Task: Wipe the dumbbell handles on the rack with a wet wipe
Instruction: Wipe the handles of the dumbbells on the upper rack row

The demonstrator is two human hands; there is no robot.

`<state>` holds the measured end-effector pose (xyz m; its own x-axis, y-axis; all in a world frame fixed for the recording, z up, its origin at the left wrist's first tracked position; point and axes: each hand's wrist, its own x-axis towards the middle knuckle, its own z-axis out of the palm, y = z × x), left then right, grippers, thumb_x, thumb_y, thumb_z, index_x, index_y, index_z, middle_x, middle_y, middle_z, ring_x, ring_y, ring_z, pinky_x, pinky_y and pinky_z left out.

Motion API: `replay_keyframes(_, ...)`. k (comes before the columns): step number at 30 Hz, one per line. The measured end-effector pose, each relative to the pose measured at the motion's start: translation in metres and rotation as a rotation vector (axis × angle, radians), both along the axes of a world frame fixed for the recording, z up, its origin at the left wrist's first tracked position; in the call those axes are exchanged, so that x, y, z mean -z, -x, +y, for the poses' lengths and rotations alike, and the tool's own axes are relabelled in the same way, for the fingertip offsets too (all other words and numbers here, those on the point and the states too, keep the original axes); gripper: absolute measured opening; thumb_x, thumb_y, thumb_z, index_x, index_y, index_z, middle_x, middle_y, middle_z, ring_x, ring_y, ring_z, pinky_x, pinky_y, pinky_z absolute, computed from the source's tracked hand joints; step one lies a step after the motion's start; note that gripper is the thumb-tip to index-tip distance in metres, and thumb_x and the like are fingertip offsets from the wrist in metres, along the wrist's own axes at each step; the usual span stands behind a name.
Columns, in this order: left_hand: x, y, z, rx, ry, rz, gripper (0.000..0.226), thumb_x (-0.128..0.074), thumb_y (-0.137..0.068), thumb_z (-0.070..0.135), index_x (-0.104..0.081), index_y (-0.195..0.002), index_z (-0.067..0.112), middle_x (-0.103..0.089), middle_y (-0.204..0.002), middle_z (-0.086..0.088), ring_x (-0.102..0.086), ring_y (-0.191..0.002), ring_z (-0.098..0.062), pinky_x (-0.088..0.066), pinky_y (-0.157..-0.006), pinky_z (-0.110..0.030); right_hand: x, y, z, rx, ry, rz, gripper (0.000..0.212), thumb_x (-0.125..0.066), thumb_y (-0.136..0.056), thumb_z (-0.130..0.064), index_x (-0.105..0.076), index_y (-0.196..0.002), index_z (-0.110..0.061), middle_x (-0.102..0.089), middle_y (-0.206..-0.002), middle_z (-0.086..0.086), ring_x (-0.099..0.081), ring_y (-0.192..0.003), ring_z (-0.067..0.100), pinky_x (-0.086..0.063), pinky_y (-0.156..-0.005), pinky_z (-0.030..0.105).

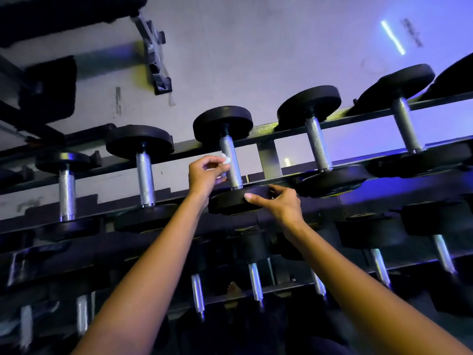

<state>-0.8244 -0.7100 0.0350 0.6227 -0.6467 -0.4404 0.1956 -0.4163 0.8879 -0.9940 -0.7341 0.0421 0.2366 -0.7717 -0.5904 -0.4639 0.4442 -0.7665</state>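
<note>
The left hand [204, 172] is pinching a wet wipe [226, 160] against the middle dumbbell's knurled handle [229, 147]; the right hand [280, 203] is gripping its near head [230, 204], likely steadying it

A person's left forearm [153, 265] and right forearm [358, 278] are bare, long and slender. The left hand [204, 172] and right hand [279, 203] show short, plain nails, with violet-blue light tinting the skin.
</note>
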Motion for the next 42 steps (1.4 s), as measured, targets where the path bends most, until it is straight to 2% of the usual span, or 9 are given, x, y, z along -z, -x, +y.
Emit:
replay_keyframes(4, 0.004, 0.005, -0.008, -0.070, 0.034, -0.116, 0.017, -0.069, -0.077, -0.002, -0.062, -0.077, 0.013, -0.066, -0.087, -0.006, -0.062, -0.072, -0.012, -0.055, -0.059, -0.020, -0.006, 0.000, 0.002, -0.017, -0.009, 0.007, 0.094, -0.086, -0.050, -0.049, -0.056, -0.128, -0.006, -0.062, -0.124, 0.005, -0.057, -0.116, 0.019, -0.043, -0.104, 0.033)
replay_keyframes(8, -0.003, 0.008, 0.008, 0.170, -0.073, -0.237, 0.019, -0.073, -0.072, -0.004, -0.062, -0.068, 0.011, -0.065, -0.076, -0.005, -0.058, -0.052, -0.001, -0.050, -0.051, -0.014, -0.013, 0.002, 0.007, -0.048, 0.012, -0.008, 0.085, -0.081, -0.066, -0.043, -0.048, -0.135, -0.004, -0.054, -0.135, 0.009, -0.050, -0.125, 0.022, -0.038, -0.105, 0.031)
replay_keyframes(11, -0.014, 0.010, 0.013, 0.318, -0.122, -0.296, 0.015, -0.077, -0.070, -0.002, -0.065, -0.070, 0.009, -0.063, -0.067, 0.001, -0.059, -0.056, -0.002, -0.047, -0.053, -0.010, -0.022, 0.003, 0.014, -0.102, 0.058, 0.014, 0.066, -0.072, -0.079, -0.039, -0.052, -0.130, -0.002, -0.058, -0.129, 0.010, -0.053, -0.121, 0.024, -0.039, -0.092, 0.026)
replay_keyframes(14, -0.030, 0.014, 0.010, 0.283, -0.003, -0.125, 0.016, -0.073, -0.074, -0.003, -0.064, -0.073, 0.010, -0.066, -0.080, -0.007, -0.062, -0.066, -0.014, -0.056, -0.056, -0.023, -0.033, 0.009, 0.015, -0.125, 0.121, 0.069, 0.045, -0.065, -0.086, -0.037, -0.064, -0.115, -0.003, -0.066, -0.115, 0.011, -0.060, -0.108, 0.023, -0.042, -0.085, 0.028)
replay_keyframes(21, -0.057, 0.047, -0.004, 0.301, 0.135, 0.147, 0.008, -0.069, -0.080, 0.002, -0.064, -0.083, 0.007, -0.065, -0.093, -0.004, -0.065, -0.070, -0.018, -0.059, -0.066, -0.029, -0.054, 0.046, -0.001, -0.006, 0.191, 0.016, 0.026, -0.062, -0.090, -0.022, -0.069, -0.102, 0.000, -0.066, -0.091, 0.008, -0.057, -0.086, 0.016, -0.045, -0.081, 0.030)
replay_keyframes(24, -0.062, 0.065, -0.014, 0.293, 0.158, 0.168, 0.009, -0.067, -0.081, 0.001, -0.064, -0.089, 0.004, -0.064, -0.103, -0.006, -0.065, -0.081, -0.021, -0.059, -0.066, -0.030, -0.065, 0.063, -0.010, 0.039, 0.191, -0.042, 0.016, -0.062, -0.090, -0.022, -0.067, -0.090, -0.007, -0.061, -0.077, 0.006, -0.053, -0.069, 0.014, -0.045, -0.065, 0.024)
replay_keyframes(29, -0.066, 0.101, -0.033, 0.235, 0.196, 0.124, 0.011, -0.065, -0.084, 0.002, -0.064, -0.094, 0.003, -0.064, -0.105, -0.008, -0.063, -0.093, -0.024, -0.059, -0.067, -0.029, -0.083, 0.092, -0.035, 0.005, 0.251, -0.104, 0.015, -0.062, -0.090, -0.022, -0.068, -0.092, -0.009, -0.055, -0.066, 0.000, -0.049, -0.068, 0.013, -0.040, -0.064, 0.024)
replay_keyframes(35, -0.056, 0.148, -0.069, 0.145, 0.187, 0.076, 0.014, -0.064, -0.084, 0.002, -0.065, -0.097, 0.004, -0.066, -0.097, -0.005, -0.066, -0.077, -0.014, -0.058, -0.063, -0.024, -0.080, 0.144, -0.075, -0.127, 0.336, -0.134, 0.023, -0.061, -0.091, -0.019, -0.069, -0.105, -0.002, -0.064, -0.089, 0.007, -0.056, -0.083, 0.016, -0.044, -0.075, 0.028)
replay_keyframes(42, -0.059, 0.188, -0.107, 0.022, 0.145, 0.066, 0.009, -0.062, -0.085, 0.001, -0.065, -0.090, 0.008, -0.064, -0.094, -0.008, -0.063, -0.077, -0.018, -0.058, -0.059, -0.023, -0.066, 0.186, -0.116, -0.254, 0.290, -0.123, 0.026, -0.058, -0.092, -0.022, -0.067, -0.109, -0.003, -0.066, -0.095, 0.008, -0.057, -0.083, 0.012, -0.042, -0.058, 0.009)
